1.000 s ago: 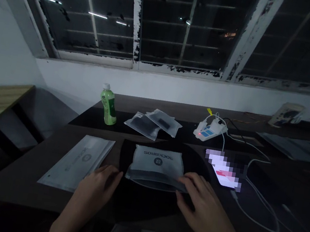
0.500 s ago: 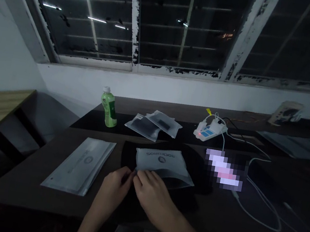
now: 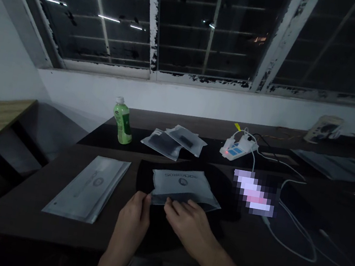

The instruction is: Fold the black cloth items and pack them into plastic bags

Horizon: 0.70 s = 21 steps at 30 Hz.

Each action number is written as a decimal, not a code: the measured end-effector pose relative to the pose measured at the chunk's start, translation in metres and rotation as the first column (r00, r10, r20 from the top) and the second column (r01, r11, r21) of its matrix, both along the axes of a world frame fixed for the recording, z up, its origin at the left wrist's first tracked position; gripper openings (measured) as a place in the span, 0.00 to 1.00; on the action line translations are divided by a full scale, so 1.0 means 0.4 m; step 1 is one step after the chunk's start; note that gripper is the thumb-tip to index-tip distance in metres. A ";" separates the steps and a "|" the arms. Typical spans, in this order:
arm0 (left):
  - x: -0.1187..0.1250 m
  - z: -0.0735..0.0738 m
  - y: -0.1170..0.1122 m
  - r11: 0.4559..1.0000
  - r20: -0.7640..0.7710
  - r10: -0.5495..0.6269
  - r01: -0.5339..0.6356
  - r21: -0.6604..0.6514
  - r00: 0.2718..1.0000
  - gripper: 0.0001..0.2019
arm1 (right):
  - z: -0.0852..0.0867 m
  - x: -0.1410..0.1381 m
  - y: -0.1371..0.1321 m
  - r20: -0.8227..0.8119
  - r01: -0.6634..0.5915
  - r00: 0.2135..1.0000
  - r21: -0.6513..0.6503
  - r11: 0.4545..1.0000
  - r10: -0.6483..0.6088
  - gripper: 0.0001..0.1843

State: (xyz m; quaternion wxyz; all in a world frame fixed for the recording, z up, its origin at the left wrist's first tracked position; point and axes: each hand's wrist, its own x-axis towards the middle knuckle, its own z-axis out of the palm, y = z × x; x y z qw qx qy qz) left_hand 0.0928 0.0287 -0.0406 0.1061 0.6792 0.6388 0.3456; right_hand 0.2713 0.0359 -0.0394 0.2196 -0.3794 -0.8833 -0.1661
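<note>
Head view: left hand (image 3: 134, 216) pinches the pouch (image 3: 184, 185) at its near left corner; right hand (image 3: 188, 221) (curled) grips its near edge. Bottle (image 3: 122, 124) stands far left.

A pale, frosted plastic bag (image 3: 168, 185) lies printed side up in the near middle, its dark lettering (image 3: 170, 175) and round logo (image 3: 183, 181) showing, near right corner jutting rightward.
</note>
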 end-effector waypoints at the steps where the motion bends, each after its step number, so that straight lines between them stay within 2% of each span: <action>1: 0.001 0.000 -0.002 1.000 -0.003 -0.001 0.001 0.004 1.000 0.12 | -0.006 0.011 -0.005 -0.009 0.014 1.000 0.014 1.000 -0.014 0.13; 7: 0.003 -0.004 -0.009 1.000 0.012 0.021 -0.021 0.001 1.000 0.12 | -0.010 0.078 -0.022 -0.057 0.053 0.997 0.112 0.992 -0.047 0.13; 13: -0.039 -0.003 -0.001 0.996 -0.017 0.092 -0.091 0.024 0.996 0.11 | -0.013 0.192 -0.031 -0.039 0.128 0.991 0.019 0.992 -0.128 0.16; 15: -0.051 -0.002 0.001 0.995 -0.041 0.098 -0.099 -0.016 0.994 0.12 | -0.012 0.228 -0.034 -0.061 0.165 0.984 -0.061 0.984 -0.169 0.16; 17: -0.057 -0.001 0.002 0.995 -0.076 0.066 -0.071 -0.063 0.995 0.12 | -0.007 0.250 -0.034 -0.145 0.186 0.964 -0.220 0.958 -0.221 0.15; 19: -0.058 0.000 0.002 0.996 -0.112 0.008 -0.018 -0.093 0.994 0.13 | 0.002 0.257 -0.026 -0.287 0.156 0.912 -0.417 0.896 -0.292 0.16; 21: -0.057 -0.002 0.000 0.995 -0.130 -0.035 0.022 -0.099 0.991 0.14 | 0.012 0.254 -0.003 -0.427 0.091 0.813 -0.579 0.810 -0.397 0.19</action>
